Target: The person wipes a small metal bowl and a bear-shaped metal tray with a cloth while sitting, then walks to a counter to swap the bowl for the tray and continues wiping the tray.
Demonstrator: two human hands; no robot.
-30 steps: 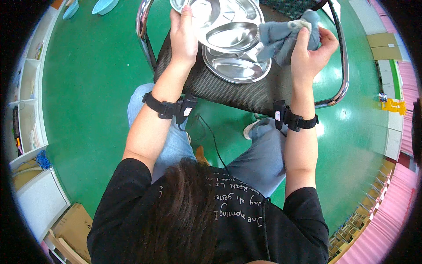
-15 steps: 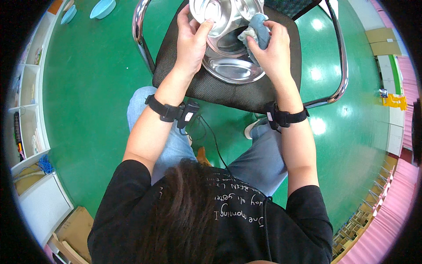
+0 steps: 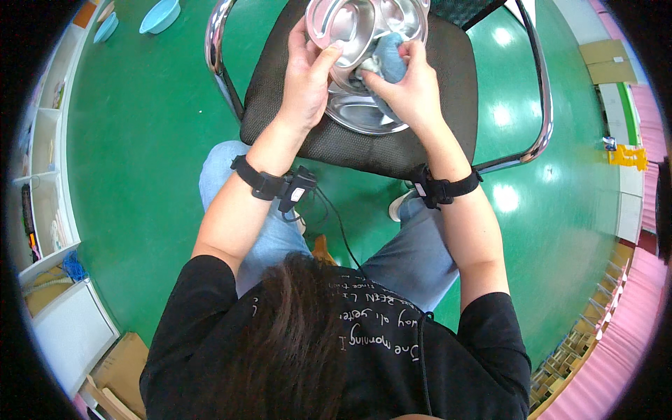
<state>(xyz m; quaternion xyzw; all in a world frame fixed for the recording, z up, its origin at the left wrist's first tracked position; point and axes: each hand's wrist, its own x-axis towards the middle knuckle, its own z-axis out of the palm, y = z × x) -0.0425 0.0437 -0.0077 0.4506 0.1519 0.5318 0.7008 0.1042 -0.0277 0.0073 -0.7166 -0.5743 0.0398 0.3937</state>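
Observation:
My left hand (image 3: 308,73) grips the left rim of a shiny steel divided plate (image 3: 352,24), its thumb lying on the inner face. The plate is held tilted above the chair seat, and its top edge runs out of the picture. In my right hand (image 3: 413,82) a bunched blue-grey cloth (image 3: 389,57) is pressed to the plate's lower compartment. A pale patch of the cloth shows by the thumb. Beneath, a second steel divided plate (image 3: 364,115) lies on the black mesh chair (image 3: 280,105), partly hidden by the held plate and my right hand.
Curved chrome armrests (image 3: 218,56) flank the seat. Two light-blue basins (image 3: 159,15) stand on the green floor (image 3: 140,175) at far left. White shelves (image 3: 45,140) line the left side. A cable (image 3: 343,231) hangs from my left wrist strap between my legs.
My right hand has moved left with the cloth, from the plate's right side onto its lower compartment. The held plate has shifted slightly right and turned, with its lower part facing me more.

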